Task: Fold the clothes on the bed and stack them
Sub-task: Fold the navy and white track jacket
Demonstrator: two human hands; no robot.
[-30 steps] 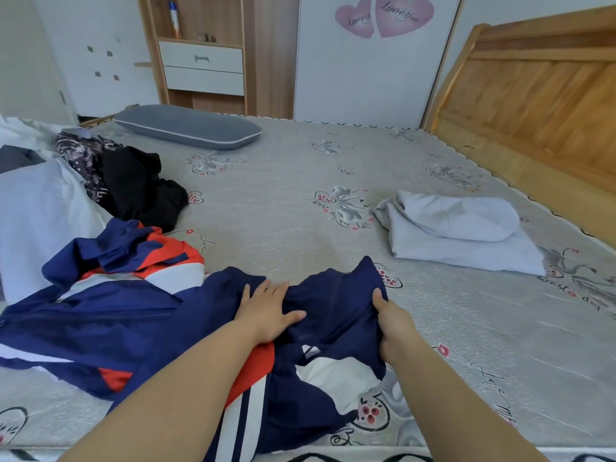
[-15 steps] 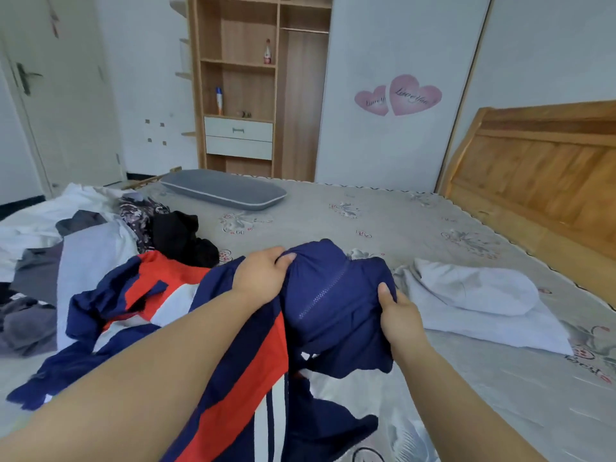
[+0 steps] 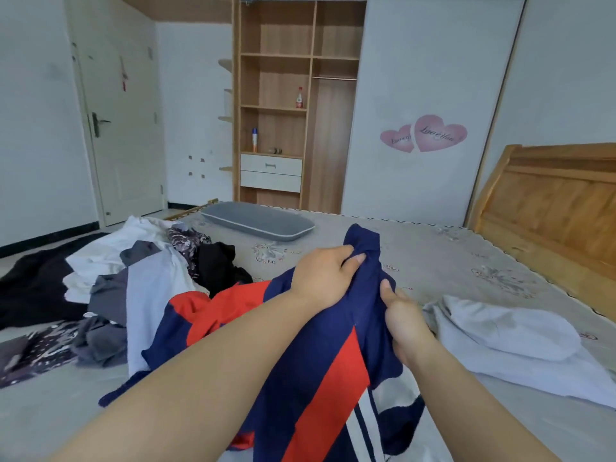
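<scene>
Both hands are on the jacket (image 3: 320, 371), a navy, red and white garment at lower centre of the frame, lifted partly off the bed (image 3: 450, 258). The left hand (image 3: 321, 278) grips a bunch of navy cloth at the jacket's top, fingers (image 3: 353, 260) curled over the fabric with the thumb pinching it from the side. The right hand (image 3: 405, 323), just below and to the right, clamps the cloth too, thumb on the near face and the other fingers hidden behind the fabric. The rest of the jacket hangs and trails down to the mattress toward lower left.

By my reading the task is at an early stage. One item looks finished: a pale grey folded garment (image 3: 506, 341) lies at centre right on the bed, though its top layer is puffy rather than flat. The jacket is only being gathered or oriented, with no fold made in it yet. A large heap (image 3: 133, 285) of unfolded clothes remains at centre left, with white, grey, black and patterned pieces tangled together, some spilling toward the bed's edge. All of that is left to fold, and the stack so far is a single piece.

A grey cushion (image 3: 258, 220) lies at the far end of the bed, clear of the work.
</scene>
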